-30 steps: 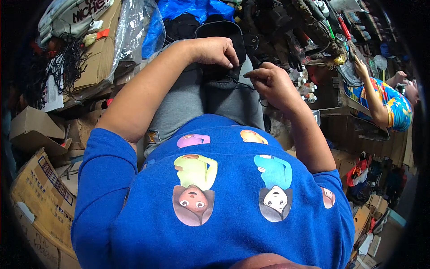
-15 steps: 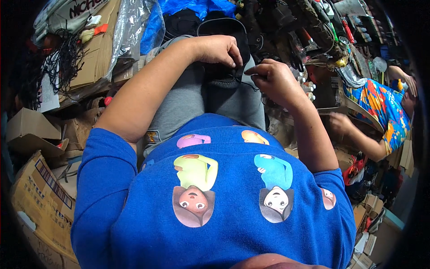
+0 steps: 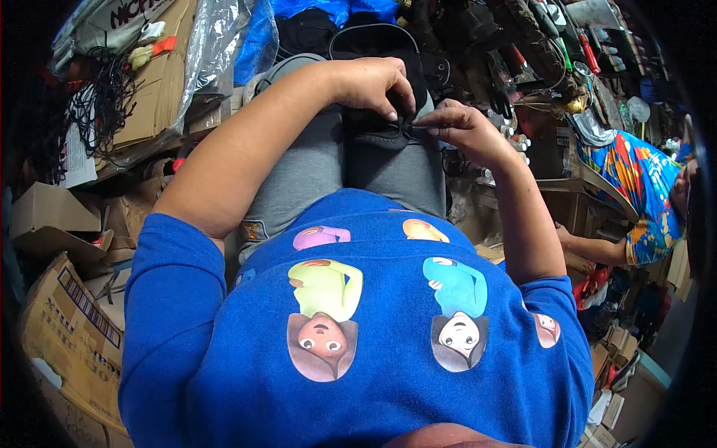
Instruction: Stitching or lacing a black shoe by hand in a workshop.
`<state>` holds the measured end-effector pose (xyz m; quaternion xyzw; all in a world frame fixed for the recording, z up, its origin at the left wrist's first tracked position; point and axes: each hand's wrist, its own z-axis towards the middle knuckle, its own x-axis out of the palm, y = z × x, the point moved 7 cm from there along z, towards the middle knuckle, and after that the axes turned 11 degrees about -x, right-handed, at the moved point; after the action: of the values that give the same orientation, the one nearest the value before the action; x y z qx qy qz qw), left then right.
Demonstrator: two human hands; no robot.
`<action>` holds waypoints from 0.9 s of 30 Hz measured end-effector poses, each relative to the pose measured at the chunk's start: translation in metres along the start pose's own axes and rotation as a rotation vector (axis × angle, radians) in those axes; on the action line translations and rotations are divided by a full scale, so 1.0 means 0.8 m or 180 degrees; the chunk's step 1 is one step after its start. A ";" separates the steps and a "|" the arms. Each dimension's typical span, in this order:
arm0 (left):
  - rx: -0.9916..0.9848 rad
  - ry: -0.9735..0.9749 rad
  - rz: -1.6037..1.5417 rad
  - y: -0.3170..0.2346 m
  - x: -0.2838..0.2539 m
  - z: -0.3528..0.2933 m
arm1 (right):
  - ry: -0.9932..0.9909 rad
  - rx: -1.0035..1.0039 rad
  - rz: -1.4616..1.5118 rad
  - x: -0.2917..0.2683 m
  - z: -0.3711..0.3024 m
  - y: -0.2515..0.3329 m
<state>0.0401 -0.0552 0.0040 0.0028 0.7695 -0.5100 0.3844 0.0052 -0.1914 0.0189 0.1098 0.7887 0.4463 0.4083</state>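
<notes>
A black fabric item (image 3: 379,140) with a padded near edge and a curved, light-edged rim at its far end lies across my grey-trousered thighs; its exact kind does not show. My left hand (image 3: 373,84) arches over it from the left, fingers bent down and closed on the dark material. Close by on the right, my right hand (image 3: 467,128) pinches with thumb and fingertips beside the left fingertips. What lies in that pinch is dark and thin, too small to make out. Dark fabric hides the exact contact points.
A bundle of black cords (image 3: 104,101) lies at the left by cardboard sheets and clear plastic (image 3: 216,71). Cardboard boxes (image 3: 56,220) stand lower left. Tools and small bottles crowd the right, where another person in a colourful shirt (image 3: 635,179) sits.
My right hand has shifted slightly right and down, its fingers straighter and its tips near the left fingertips. The dark loop below it no longer shows. The other person's hand has moved down.
</notes>
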 end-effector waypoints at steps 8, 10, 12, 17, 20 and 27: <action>-0.0082 0.0035 -0.0160 -0.001 0.001 0.004 | 0.0103 -0.0175 0.1101 0.006 0.000 -0.045; -0.0141 -0.0013 -0.0168 0.001 0.002 0.004 | 0.0039 -0.0220 0.0975 0.009 0.003 -0.040; -0.0309 -0.0076 -0.0133 0.005 0.002 0.001 | -0.0030 -0.0271 0.0854 0.017 0.007 -0.027; -0.0013 -0.1230 0.0101 -0.003 -0.007 -0.024 | -0.0846 -0.0662 -0.0215 0.018 0.006 0.015; -0.0046 -0.1999 0.0197 -0.005 -0.027 -0.076 | -0.0847 -0.0483 -0.0327 0.010 -0.007 0.023; -0.0889 -0.1923 -0.0164 -0.019 0.008 -0.130 | -0.1309 -0.1096 -0.2092 0.050 -0.039 0.036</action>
<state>-0.0320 0.0171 0.0310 -0.2207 0.6830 -0.3870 0.5788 -0.0494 -0.1722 0.0285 -0.1306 0.5978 0.3864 0.6901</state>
